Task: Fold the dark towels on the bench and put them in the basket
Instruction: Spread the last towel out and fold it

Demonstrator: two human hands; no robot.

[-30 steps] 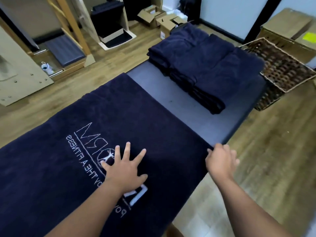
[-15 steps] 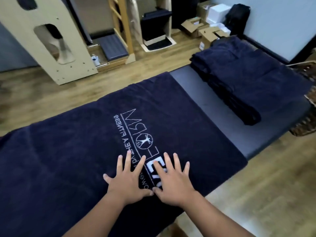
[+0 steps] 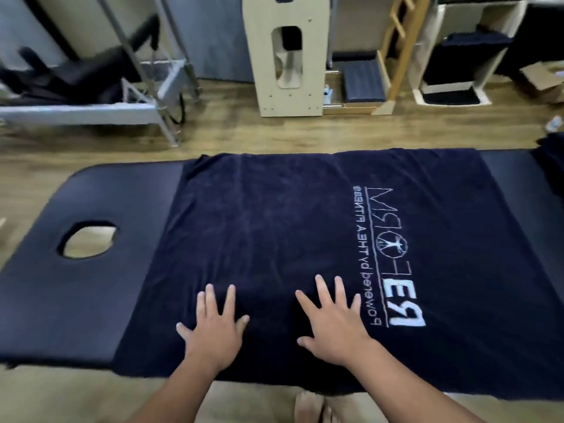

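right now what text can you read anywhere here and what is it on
"REFORM", large white logo, seen mirrored, on the dark towel spread on the bench.
"Powered by THE A FITNESS", smaller white line beside it, also mirrored, same towel.
Nothing else in the room carries readable text.

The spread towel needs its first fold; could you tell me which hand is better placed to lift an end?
Probably the left hand: it lies flat nearer the towel's left end. The right hand rests mid-towel, far from the right end.

Open bench top, little in the way
Bare bench (image 3: pixel 91 306) lies left of the towel (image 3: pixel 305 227), around a face hole (image 3: pixel 87 239); both hands (image 3: pixel 213 331) rest flat on the towel's near edge.
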